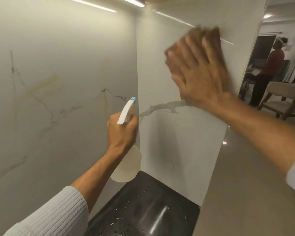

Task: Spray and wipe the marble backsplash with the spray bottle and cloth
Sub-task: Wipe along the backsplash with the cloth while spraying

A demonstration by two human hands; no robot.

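Head view: wiping is the step in hand. At 1 o'clock the right hand [199,68], fingers spread flat, presses the brown cloth [209,35] against the right panel of the marble backsplash [169,138]; blur hides the cloth's edges. At 6 o'clock the left hand [122,132] curls round the neck of the spray bottle [126,166], nozzle toward the corner. Next probably calls for firm strokes down toward the grey vein [160,107], or fresh spray. Count: 1 bottle, 1 cloth, 2 hands, 2 panels.
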